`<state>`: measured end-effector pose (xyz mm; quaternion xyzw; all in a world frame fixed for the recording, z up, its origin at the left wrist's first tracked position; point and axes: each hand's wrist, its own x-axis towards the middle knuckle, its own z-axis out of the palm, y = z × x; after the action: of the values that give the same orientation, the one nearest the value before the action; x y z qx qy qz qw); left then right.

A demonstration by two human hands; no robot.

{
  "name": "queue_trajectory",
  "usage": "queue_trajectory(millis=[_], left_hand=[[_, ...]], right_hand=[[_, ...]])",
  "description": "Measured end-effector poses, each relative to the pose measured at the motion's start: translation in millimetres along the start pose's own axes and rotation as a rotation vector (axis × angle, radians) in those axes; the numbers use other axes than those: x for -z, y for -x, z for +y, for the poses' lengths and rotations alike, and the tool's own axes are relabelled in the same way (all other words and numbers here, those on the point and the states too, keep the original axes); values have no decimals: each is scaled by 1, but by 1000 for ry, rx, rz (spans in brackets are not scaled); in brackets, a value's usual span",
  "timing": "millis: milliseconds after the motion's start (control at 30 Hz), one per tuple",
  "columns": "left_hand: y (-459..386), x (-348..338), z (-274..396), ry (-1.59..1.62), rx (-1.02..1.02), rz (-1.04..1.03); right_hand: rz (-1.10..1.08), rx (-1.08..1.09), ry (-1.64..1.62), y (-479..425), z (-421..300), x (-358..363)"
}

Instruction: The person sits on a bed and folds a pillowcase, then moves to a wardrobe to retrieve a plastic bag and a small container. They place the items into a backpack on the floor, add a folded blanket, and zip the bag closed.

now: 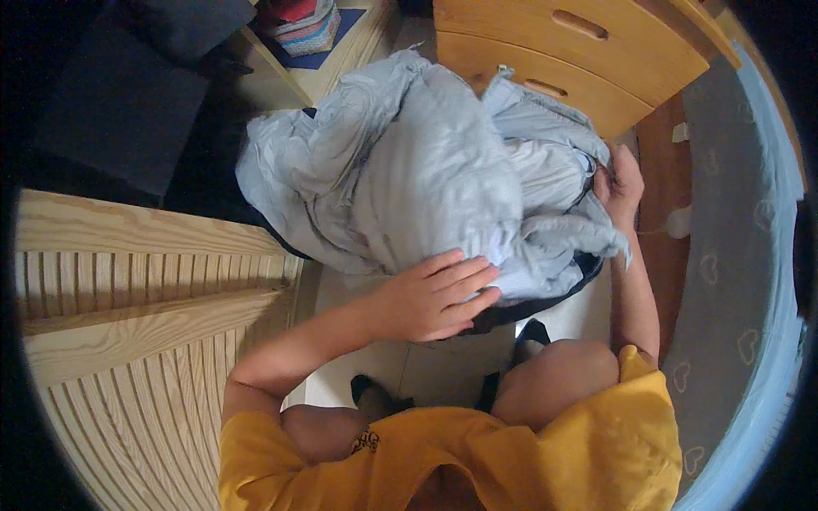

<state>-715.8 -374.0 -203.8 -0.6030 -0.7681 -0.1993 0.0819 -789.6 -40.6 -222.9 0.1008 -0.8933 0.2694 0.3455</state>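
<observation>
A large, crumpled light grey fabric bundle (441, 160) fills the middle of the view, above the tiled floor. What looks like a zipper edge (549, 105) runs along its upper right part, and dark material (537, 310) shows beneath its near side. My left hand (441, 297) lies palm down against the near edge of the fabric, fingers spread. At the right side, my right hand (620, 182) pinches a fold of the fabric between thumb and fingers. Whatever is inside the bundle is hidden.
A wooden drawer unit (543, 57) stands beyond the bundle. Slatted wooden doors (160, 358) are at the left, near a dark grey box-like object (115, 108). Stacked folded textiles (307, 29) sit on a shelf. Grey heart-patterned bedding (709, 268) borders the right.
</observation>
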Motion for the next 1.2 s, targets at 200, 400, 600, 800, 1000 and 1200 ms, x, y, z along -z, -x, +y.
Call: queue_trajectory(millis=[200,400,600,800,1000,1200], left_hand=[[17,-2,-27,-13,411,112],[24,-9,-40,134,378,-75],[61,0,-47,1293,664,151],[45,9,-18,1296,1332,626],[70,-24,-21,1614,1391,840],[116,-66,-25,1999,1320,948]], right_hand=[[-242,-342,-172,39,90,-31],[-707,-500,-566,-42,-18,-18],[-303,411,-350,6,-136,-58],[-647,989,-416,60,-170,-66],[-669,868,-511,77,-167,-69],[-444,242,-466,64,-159,-31]])
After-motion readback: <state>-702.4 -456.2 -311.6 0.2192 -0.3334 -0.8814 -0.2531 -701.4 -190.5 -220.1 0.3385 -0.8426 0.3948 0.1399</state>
